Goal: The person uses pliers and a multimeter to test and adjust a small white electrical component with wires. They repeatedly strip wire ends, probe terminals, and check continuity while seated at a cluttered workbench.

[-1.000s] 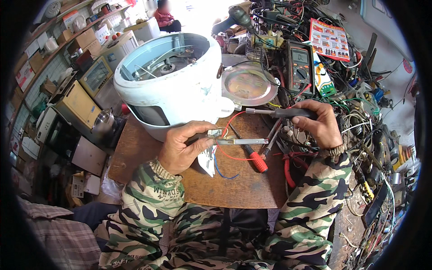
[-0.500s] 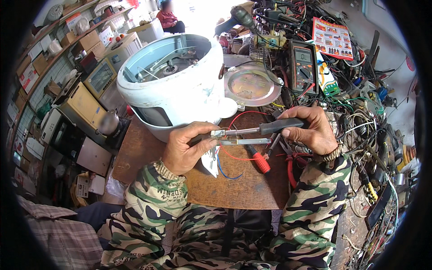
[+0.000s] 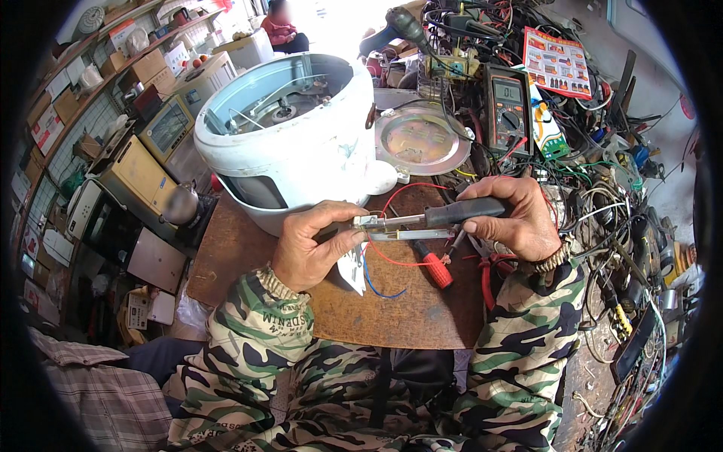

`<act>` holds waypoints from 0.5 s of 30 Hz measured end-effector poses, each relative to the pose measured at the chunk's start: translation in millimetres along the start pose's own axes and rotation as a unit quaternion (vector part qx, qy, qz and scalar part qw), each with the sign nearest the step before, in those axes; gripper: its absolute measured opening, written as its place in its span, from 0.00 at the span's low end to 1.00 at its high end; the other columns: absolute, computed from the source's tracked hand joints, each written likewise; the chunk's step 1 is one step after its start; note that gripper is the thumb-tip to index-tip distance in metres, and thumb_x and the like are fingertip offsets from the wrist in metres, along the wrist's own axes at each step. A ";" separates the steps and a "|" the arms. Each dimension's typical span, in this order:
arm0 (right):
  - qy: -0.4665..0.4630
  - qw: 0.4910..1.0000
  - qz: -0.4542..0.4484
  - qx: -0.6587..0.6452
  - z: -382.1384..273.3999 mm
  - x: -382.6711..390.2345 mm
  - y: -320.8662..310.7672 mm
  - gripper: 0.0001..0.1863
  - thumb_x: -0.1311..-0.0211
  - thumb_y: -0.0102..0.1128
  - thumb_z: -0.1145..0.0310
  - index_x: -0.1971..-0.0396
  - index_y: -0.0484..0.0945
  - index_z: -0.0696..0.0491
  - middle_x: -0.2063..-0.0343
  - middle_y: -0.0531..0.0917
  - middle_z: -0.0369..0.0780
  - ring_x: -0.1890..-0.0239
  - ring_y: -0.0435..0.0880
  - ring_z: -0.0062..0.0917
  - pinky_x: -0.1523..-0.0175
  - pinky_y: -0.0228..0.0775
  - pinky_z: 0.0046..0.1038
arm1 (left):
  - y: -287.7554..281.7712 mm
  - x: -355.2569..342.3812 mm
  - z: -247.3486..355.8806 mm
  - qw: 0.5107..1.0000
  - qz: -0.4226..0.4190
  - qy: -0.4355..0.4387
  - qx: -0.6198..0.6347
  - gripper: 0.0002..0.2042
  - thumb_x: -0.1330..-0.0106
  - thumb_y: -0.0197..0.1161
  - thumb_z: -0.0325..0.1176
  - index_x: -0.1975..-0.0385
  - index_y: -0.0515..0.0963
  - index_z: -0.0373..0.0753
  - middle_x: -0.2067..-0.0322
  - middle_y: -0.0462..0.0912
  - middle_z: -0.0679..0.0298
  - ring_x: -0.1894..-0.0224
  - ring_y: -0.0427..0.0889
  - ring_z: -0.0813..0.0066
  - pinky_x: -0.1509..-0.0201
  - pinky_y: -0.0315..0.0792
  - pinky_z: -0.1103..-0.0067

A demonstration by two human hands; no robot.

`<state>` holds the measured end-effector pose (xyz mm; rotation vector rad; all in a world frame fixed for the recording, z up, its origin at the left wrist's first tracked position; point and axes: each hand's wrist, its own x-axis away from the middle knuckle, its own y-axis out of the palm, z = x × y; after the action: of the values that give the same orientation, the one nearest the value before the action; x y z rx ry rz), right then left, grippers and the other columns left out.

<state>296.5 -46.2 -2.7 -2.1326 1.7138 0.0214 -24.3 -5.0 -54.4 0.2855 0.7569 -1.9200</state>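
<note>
My left hand [image 3: 316, 245] pinches a small pale metal piece [image 3: 367, 221] between thumb and fingers. My right hand [image 3: 516, 218] grips a screwdriver [image 3: 463, 212] by its black handle, its shaft pointing left with the tip at the metal piece. Just below the shaft, a slim pale strip [image 3: 422, 235] runs alongside it; how it joins the held piece cannot be made out. A red wire [image 3: 392, 261] loops around near the hands. Below my left fingers hang a white tag-like piece [image 3: 351, 270] and a blue wire [image 3: 384, 295].
A white round appliance housing [image 3: 301, 162] stands at the far left of the wooden table [image 3: 399, 324]. A red-handled screwdriver [image 3: 438, 271] and red-handled pliers [image 3: 488, 279] lie beneath my right hand. A multimeter [image 3: 509, 113], metal disc [image 3: 452, 154] and tangled cables fill the right. Someone sits behind [image 3: 280, 30].
My right hand and the screwdriver have shifted slightly left, and the handle has tilted a little. My left hand stays nearly in place, still pinching the metal piece.
</note>
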 end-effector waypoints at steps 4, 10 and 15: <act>0.002 1.000 0.011 -0.007 -2.5 1.1 0.6 0.15 0.46 0.78 0.76 0.59 0.85 0.60 0.69 0.87 0.34 0.68 0.83 0.13 0.62 0.76 0.19 | 0.6 0.3 1.2 1.000 0.003 -0.009 0.001 0.14 0.32 0.70 0.29 0.51 0.83 0.30 0.56 0.88 0.59 0.52 0.85 0.74 0.45 0.77 0.76; -0.004 1.000 0.018 -0.021 0.0 0.7 1.8 0.15 0.48 0.78 0.78 0.60 0.85 0.59 0.71 0.87 0.32 0.70 0.82 0.12 0.66 0.74 0.17 | 2.9 0.0 -0.3 1.000 0.025 0.018 -0.006 0.13 0.34 0.72 0.28 0.53 0.84 0.31 0.60 0.88 0.59 0.58 0.86 0.77 0.54 0.80 0.78; 0.010 1.000 0.006 -0.005 -2.1 0.8 1.1 0.14 0.48 0.78 0.77 0.61 0.85 0.59 0.73 0.86 0.31 0.71 0.81 0.11 0.66 0.73 0.16 | 3.1 0.3 1.4 1.000 0.025 0.016 -0.003 0.13 0.33 0.72 0.28 0.52 0.83 0.31 0.60 0.88 0.59 0.58 0.86 0.77 0.54 0.81 0.79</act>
<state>295.2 -47.8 -1.3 -2.1369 1.7398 0.0126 -21.6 -7.0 -54.7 0.3288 0.7685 -1.8703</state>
